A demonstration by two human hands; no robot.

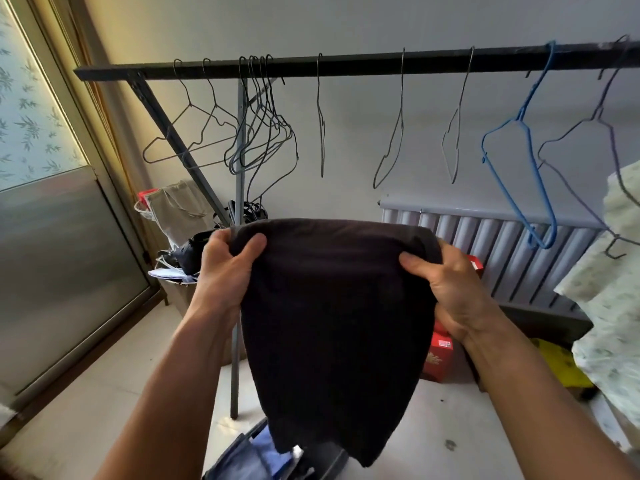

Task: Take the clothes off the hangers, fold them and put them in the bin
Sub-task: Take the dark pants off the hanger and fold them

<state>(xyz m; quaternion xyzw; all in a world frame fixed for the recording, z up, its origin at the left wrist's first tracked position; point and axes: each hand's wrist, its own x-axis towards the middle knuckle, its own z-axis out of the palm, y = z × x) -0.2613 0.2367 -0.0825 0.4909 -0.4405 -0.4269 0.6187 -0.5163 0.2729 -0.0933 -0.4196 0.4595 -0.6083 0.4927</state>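
A dark folded garment (pixel 332 323) hangs in front of me, held up by its top edge. My left hand (pixel 225 268) grips its upper left corner, thumb on the front. My right hand (pixel 446 289) grips the upper right corner the same way. Below the garment's hem, at the bottom of the view, is the bin (pixel 249 459) with blue and dark clothes in it. Several bare wire hangers (pixel 263 133) and one blue hanger (pixel 519 150) hang on the black rail (pixel 363 62). A pale patterned cloth (pixel 616 278) hangs at the far right.
The rack's grey post (pixel 237 258) stands just left of the garment. A radiator (pixel 502 244) lines the wall behind. Red boxes (pixel 438 355) and a yellow item (pixel 561 365) lie on the floor at the right. Bags and a basket (pixel 176 237) sit at the left by the glass door (pixel 59 258).
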